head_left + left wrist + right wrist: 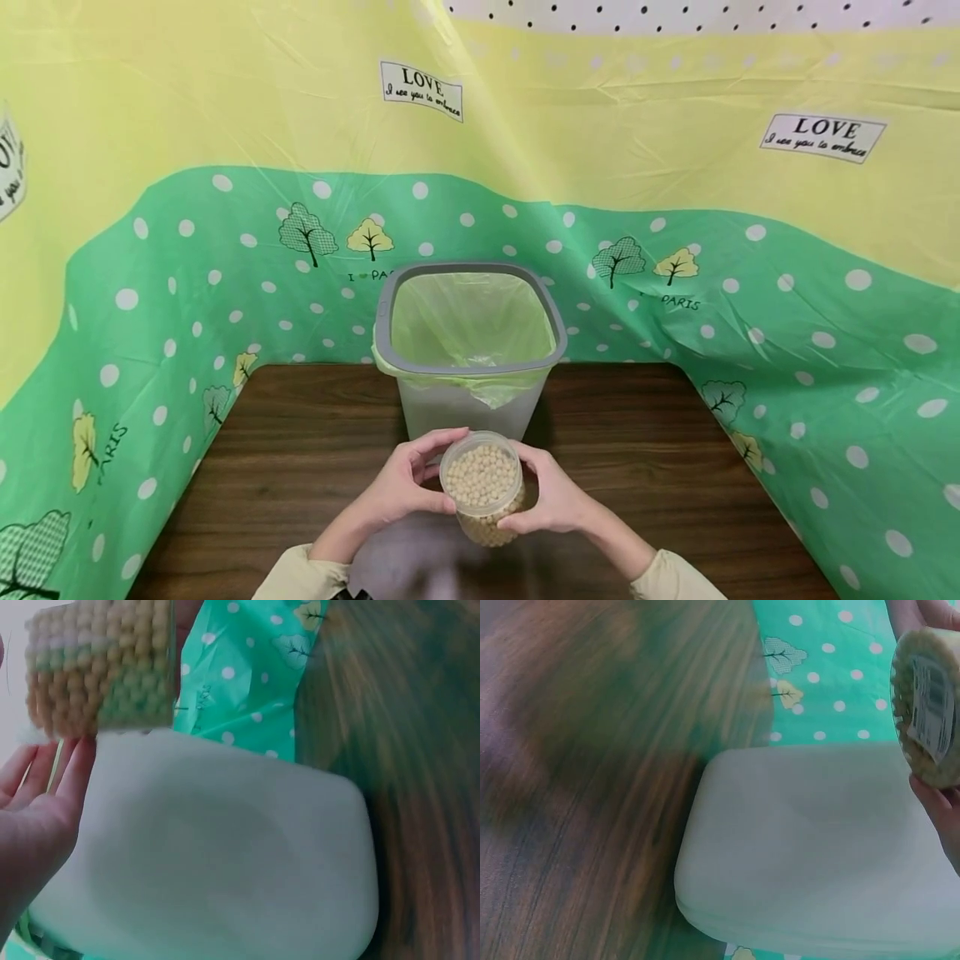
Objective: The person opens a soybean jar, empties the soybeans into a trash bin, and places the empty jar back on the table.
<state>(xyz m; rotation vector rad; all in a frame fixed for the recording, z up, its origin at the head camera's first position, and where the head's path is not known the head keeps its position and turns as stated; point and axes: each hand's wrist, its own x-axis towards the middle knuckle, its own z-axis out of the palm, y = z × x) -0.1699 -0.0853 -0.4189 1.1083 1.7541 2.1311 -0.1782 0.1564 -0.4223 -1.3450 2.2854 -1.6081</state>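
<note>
A clear cylindrical jar (pixel 487 523), filled with round beige beans (pixel 480 473), is held between both hands in front of the bin. My left hand (pixel 405 482) grips its left side, thumb low and fingers around the far side. On the opposite side, my right hand (pixel 555 493) holds it with the thumb against the near wall. The jar (pixel 101 664) shows its side in the left wrist view. In the right wrist view, a white barcode label (pixel 932 705) is on its base, which is off the table. Whether a clear lid covers the top, I cannot tell.
A pale bin (pixel 465 407) with a grey rim (pixel 384 321) and a light green liner bag (pixel 480 312) stands just beyond the jar on the dark wooden table (pixel 300 450). Green and yellow printed sheeting (pixel 487 225) surrounds the table at the back and sides.
</note>
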